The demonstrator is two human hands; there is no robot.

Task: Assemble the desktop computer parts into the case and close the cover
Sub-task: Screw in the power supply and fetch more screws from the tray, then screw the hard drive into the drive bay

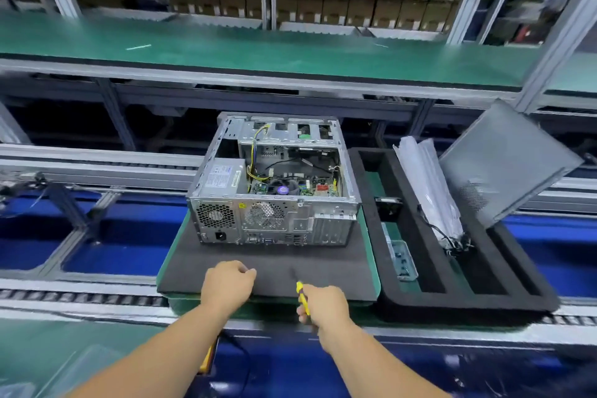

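At the centre of the frame an open silver metal computer case (274, 184) lies on a dark grey foam mat (265, 271), its rear panel of fan grilles and ports facing the person and its motherboard and yellow cables exposed from above. Below it, the left hand (227, 284) rests on the mat's near part with fingers curled into a loose fist holding nothing, well short of the case. To its right, the right hand (323, 304) grips a yellow-handled screwdriver (302, 297) pointing towards the case, while a grey perforated metal side cover (504, 161) leans tilted in a black foam tray (458, 297) at right.
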